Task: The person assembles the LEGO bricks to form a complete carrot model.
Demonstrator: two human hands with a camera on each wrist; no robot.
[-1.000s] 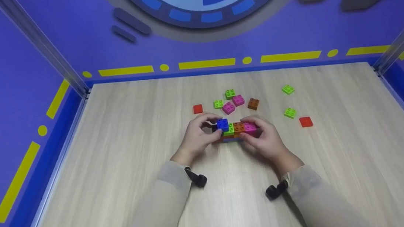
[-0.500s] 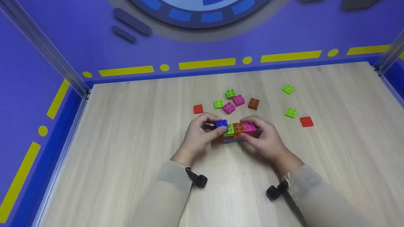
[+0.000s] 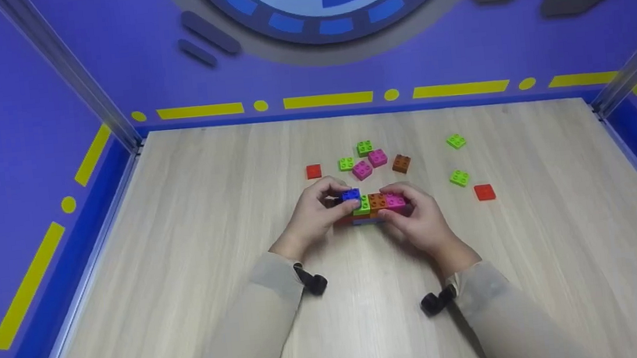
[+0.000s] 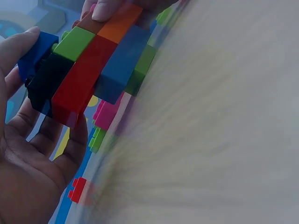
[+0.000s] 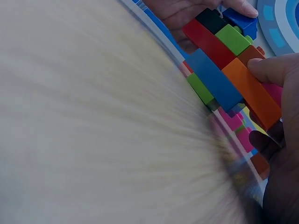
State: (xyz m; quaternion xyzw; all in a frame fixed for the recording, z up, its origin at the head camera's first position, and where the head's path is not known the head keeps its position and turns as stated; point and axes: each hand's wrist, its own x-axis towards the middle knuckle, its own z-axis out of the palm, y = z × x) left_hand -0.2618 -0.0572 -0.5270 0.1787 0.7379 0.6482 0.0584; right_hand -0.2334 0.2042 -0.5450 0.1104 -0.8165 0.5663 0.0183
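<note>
A layered structure of toy building bricks [image 5: 219, 79] stands at the middle of the table. Its top row runs black [image 4: 49, 77], lime green [image 4: 74, 43], brown [image 3: 377, 201] and pink [image 3: 395, 201]. Beneath lie long red [image 4: 84, 77] and orange [image 5: 252, 91] bricks, then a long blue one [image 4: 124, 65] and a green base brick [image 5: 200, 88]. My left hand [image 3: 311, 213] pinches a small blue brick [image 4: 39, 51], which sits slightly tilted over the black and lime bricks. My right hand [image 3: 422, 221] grips the structure's right end, thumb at the brown and orange bricks.
Behind the structure lie loose bricks: red [image 3: 313, 171], lime [image 3: 346, 164], green [image 3: 364, 148], pink [image 3: 362, 170] and brown [image 3: 402, 163]. Farther right are two lime ones [image 3: 459, 177] and a red one [image 3: 484, 192]. Blue panels [image 3: 314, 74] wall the table [image 3: 194, 226].
The small blue brick has come down a little toward the top row, and my left thumb now covers more of its front. My right hand keeps its grip; loose bricks are unmoved.
</note>
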